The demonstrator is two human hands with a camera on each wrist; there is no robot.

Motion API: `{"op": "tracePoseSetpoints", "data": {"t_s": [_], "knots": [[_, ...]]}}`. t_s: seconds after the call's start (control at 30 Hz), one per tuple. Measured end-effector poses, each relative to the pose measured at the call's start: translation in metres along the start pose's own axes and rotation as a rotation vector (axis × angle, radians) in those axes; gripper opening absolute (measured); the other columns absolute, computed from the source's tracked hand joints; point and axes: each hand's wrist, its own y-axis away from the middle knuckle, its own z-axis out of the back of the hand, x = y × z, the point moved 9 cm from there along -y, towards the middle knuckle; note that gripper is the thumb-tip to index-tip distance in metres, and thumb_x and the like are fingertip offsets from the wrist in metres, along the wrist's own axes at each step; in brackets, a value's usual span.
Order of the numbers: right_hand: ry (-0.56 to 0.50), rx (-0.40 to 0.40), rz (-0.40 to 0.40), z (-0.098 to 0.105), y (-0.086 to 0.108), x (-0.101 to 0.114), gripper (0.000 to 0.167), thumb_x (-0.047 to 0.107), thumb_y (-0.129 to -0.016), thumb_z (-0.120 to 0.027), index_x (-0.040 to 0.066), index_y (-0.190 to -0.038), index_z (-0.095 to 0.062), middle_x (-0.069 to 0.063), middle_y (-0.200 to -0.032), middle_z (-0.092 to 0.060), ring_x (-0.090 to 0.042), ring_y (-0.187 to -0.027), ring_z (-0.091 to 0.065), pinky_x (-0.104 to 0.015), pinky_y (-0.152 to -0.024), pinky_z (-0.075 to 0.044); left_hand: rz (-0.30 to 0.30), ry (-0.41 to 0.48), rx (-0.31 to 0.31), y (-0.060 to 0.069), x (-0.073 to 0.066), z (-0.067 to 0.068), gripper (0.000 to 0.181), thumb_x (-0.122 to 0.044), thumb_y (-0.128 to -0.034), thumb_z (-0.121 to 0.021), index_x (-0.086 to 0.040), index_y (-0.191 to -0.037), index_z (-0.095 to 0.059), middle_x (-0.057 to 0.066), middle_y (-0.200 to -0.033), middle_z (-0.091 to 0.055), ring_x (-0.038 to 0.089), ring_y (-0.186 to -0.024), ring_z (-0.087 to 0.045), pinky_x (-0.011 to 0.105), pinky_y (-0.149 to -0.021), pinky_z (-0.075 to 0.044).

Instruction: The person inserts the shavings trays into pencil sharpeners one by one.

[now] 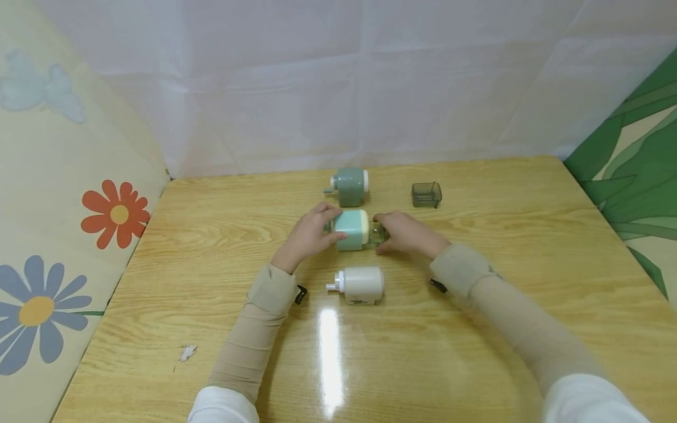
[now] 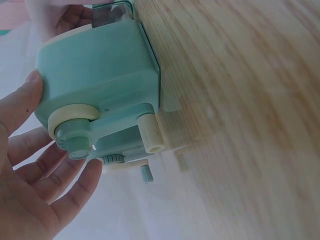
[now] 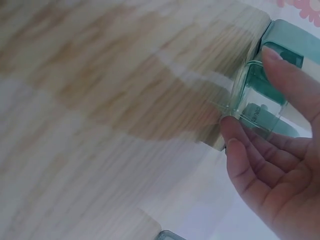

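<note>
A mint green crank pencil sharpener (image 1: 349, 231) lies at the middle of the wooden table. My left hand (image 1: 311, 236) holds its crank end, thumb against the near side and fingers on the far side. In the left wrist view, the cream crank knob (image 2: 151, 133) shows close to the tabletop. At the other end, a clear drawer (image 3: 255, 97) sticks partly out of the sharpener. My right hand (image 3: 280, 165) pinches this drawer between thumb and fingers. How far it reaches inside is hidden.
Behind stands a dark green sharpener (image 1: 350, 187), with a smoky clear drawer (image 1: 426, 195) lying apart to its right. A beige sharpener (image 1: 363, 285) lies nearer me. A white scrap (image 1: 187, 352) is at front left. A white cloth (image 1: 317, 106) hangs behind the table.
</note>
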Motion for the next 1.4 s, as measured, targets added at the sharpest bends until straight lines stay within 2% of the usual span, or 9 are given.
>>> {"op": "tracePoseSetpoints", "data": {"t_s": [0.33,0.8,1.17,1.4], "knots": [[-0.037,-0.002,0.003,-0.0024,-0.0042,0.0011,0.067,0.023,-0.07,-0.079,-0.01,-0.12,-0.048,-0.023,-0.11,-0.058,-0.034,-0.098,-0.056,-0.043,-0.086,-0.047,-0.007,0.007,-0.002,0.0006,0.0008,-0.0008,0.056,-0.029,-0.0842,-0.065,0.003,-0.127,-0.049,0.013,-0.117,-0.052,0.022,-0.095,-0.055,0.033,-0.082,-0.048],[-0.066,0.01,-0.028,-0.0051,-0.0089,-0.0015,0.068,0.022,-0.069,-0.08,-0.008,-0.121,-0.048,-0.022,-0.112,-0.057,-0.031,-0.098,-0.056,-0.042,-0.086,-0.046,-0.001,0.015,-0.013,0.0009,0.0002,0.0003,0.056,-0.027,-0.0832,-0.067,0.003,-0.127,-0.049,0.014,-0.117,-0.052,0.023,-0.098,-0.054,0.032,-0.085,-0.047],[-0.086,0.013,-0.023,-0.0054,-0.0088,-0.0012,0.066,0.021,-0.069,-0.08,-0.007,-0.12,-0.048,-0.018,-0.107,-0.059,-0.027,-0.091,-0.057,-0.039,-0.079,-0.049,0.003,0.012,-0.016,0.0013,-0.0003,0.0012,0.055,-0.027,-0.084,-0.066,0.003,-0.127,-0.049,0.015,-0.117,-0.053,0.024,-0.099,-0.054,0.033,-0.085,-0.047],[-0.06,0.012,-0.016,-0.0044,-0.0085,0.0,0.062,0.022,-0.069,-0.08,-0.005,-0.117,-0.05,-0.015,-0.102,-0.06,-0.025,-0.088,-0.057,-0.038,-0.076,-0.05,-0.01,0.003,-0.021,0.0016,-0.0023,0.0013,0.055,-0.026,-0.0835,-0.066,0.003,-0.126,-0.049,0.015,-0.116,-0.053,0.024,-0.096,-0.055,0.032,-0.084,-0.048]]}}
